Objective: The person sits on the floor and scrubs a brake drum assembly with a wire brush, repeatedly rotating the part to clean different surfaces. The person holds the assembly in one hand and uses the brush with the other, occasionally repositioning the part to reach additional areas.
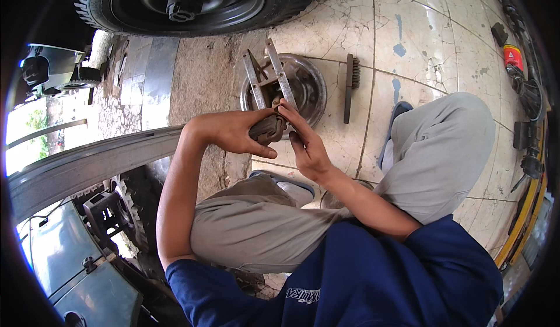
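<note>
A worn metal part with two flat parallel arms, a forked metal part (269, 82), lies over a round metal disc (315, 88) on the floor before me. Its thick, rusty-brown rounded end (269, 130) points toward me, between my hands. My left hand (230, 131) grips that end from the left, its thumb stretched along the near side. From the right, my right hand (310, 151) closes on the same end, fingertips at its upper part. Part of the contact is hidden behind the fingers. A wire brush (350, 88) with a long handle lies right of the disc.
A large tyre (274, 6) stands at the far side. A long metal beam (105, 161) reaches in from the left, close to my left forearm. Dark machine parts lie lower left. Along the right edge are a red can (513, 57), tools and yellow bars (522, 216).
</note>
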`<state>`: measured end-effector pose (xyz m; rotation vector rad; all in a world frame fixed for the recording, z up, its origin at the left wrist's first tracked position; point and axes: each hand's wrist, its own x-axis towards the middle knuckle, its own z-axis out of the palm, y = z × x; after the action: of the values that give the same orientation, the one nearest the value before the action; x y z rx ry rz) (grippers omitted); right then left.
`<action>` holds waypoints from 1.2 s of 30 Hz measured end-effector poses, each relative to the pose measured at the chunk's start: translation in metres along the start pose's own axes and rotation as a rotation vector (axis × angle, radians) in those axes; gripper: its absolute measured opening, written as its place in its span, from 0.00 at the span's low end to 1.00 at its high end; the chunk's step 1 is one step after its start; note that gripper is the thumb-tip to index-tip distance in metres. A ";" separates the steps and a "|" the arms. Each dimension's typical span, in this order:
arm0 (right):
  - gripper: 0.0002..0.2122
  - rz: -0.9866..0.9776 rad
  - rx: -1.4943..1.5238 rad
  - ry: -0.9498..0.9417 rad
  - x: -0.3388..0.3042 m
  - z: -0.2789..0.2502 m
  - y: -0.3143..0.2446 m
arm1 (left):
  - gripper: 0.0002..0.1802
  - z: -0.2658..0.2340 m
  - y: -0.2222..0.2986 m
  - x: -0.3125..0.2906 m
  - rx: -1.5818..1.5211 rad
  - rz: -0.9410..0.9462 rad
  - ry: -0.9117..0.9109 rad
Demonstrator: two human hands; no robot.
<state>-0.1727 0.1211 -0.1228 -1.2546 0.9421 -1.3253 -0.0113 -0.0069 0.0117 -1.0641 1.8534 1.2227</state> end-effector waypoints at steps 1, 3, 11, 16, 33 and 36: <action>0.31 0.014 -0.018 0.007 -0.001 0.000 0.002 | 0.62 0.001 0.000 0.000 0.008 0.001 0.017; 0.33 0.042 -0.055 0.022 -0.002 0.002 0.005 | 0.61 0.002 0.000 0.000 0.025 0.002 0.050; 0.34 0.066 0.075 0.048 -0.006 0.012 -0.008 | 0.60 -0.003 0.006 -0.002 -0.020 0.031 0.018; 0.34 -0.067 -0.036 0.036 -0.002 0.009 -0.013 | 0.58 -0.002 -0.003 0.003 -0.056 0.051 -0.005; 0.32 0.202 -0.117 0.096 -0.011 0.002 0.017 | 0.52 -0.003 -0.003 0.002 -0.010 0.050 0.041; 0.31 0.466 0.030 0.112 -0.002 -0.008 0.018 | 0.57 -0.003 0.000 -0.001 0.005 -0.053 -0.017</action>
<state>-0.1781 0.1198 -0.1416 -0.8728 1.2027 -1.0405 -0.0114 -0.0098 0.0136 -1.0901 1.8030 1.1926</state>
